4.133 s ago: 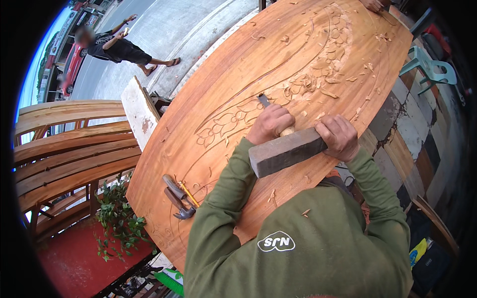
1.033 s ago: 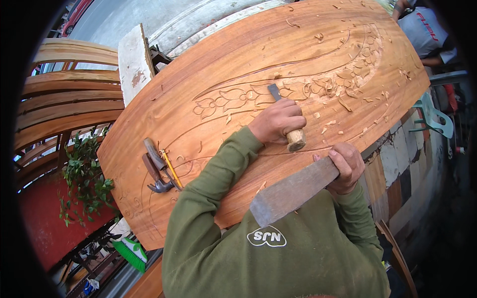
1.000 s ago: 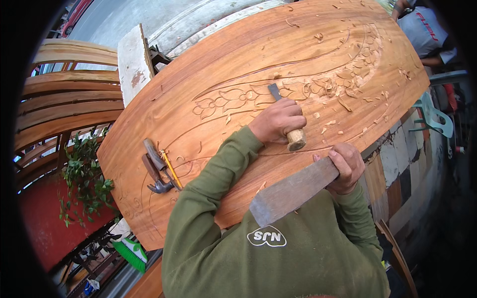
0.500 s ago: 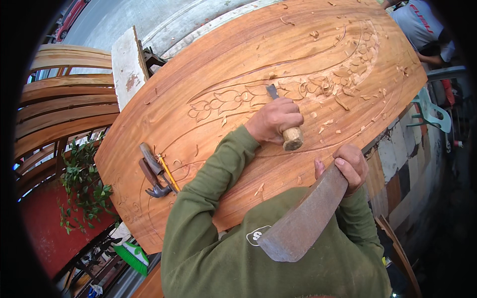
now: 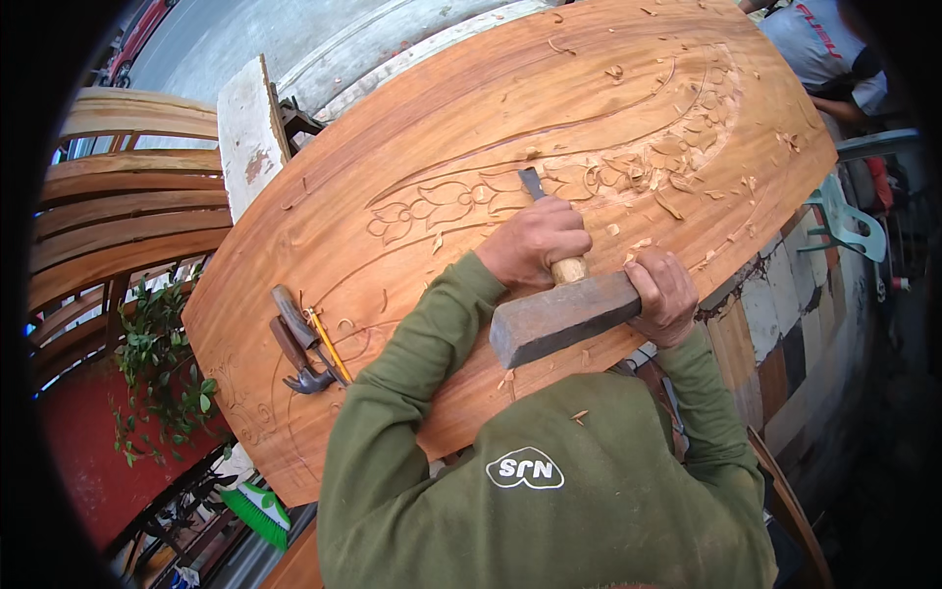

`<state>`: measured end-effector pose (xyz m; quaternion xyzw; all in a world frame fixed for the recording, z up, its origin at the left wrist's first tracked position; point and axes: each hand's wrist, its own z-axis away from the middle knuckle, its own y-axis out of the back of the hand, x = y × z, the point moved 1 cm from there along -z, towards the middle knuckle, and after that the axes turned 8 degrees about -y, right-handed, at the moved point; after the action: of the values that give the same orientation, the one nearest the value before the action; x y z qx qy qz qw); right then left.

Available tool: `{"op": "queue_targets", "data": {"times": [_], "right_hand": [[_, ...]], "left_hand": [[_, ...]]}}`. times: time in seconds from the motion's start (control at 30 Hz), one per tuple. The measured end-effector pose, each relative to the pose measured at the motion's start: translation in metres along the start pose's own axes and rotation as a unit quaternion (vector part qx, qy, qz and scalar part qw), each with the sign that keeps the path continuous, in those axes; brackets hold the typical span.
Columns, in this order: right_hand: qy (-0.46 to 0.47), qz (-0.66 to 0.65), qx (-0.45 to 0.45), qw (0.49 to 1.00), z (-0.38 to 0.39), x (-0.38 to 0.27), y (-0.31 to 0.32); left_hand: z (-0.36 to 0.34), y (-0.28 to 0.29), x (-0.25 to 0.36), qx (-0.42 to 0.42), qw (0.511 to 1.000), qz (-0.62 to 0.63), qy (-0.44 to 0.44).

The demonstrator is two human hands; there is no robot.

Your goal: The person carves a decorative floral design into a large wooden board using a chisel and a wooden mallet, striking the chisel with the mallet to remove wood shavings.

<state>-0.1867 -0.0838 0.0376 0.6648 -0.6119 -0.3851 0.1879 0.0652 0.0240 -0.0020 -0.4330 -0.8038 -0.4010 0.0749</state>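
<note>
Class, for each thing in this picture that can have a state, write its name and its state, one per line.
Chisel: slanted, held in the closed left grip
Dark block: held in the closed right grip; contact with the chisel unclear
Wooden panel: partly carved
Wood shavings: loose, scattered
Hammer: lying on the panel
Yellow pencil: lying beside the hammer

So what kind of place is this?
Probably an open-air woodcarving workspace by a road: a large wooden panel bears carved flowers and loose shavings, and the left hand grips a chisel.
</note>
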Motion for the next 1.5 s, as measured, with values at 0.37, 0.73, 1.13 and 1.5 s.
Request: {"op": "queue_targets", "data": {"times": [0.37,0.73,1.13,1.5], "right_hand": [[-0.005,0.043,-0.095,0.995,-0.007,0.009,-0.003],[0.029,0.049,0.003,0.998,-0.011,0.001,-0.001],[0.029,0.028,0.018,0.999,-0.005,0.013,-0.013],[-0.047,-0.003,0.004,0.999,0.008,-0.004,0.006]], "left_hand": [[0.006,-0.003,-0.003,-0.021,1.0,-0.005,-0.022],[0.004,0.001,-0.004,-0.004,1.0,-0.002,-0.004],[-0.005,0.017,-0.002,0.105,0.994,0.02,0.033],[-0.006,-0.003,0.014,0.008,1.0,-0.025,0.003]]}}
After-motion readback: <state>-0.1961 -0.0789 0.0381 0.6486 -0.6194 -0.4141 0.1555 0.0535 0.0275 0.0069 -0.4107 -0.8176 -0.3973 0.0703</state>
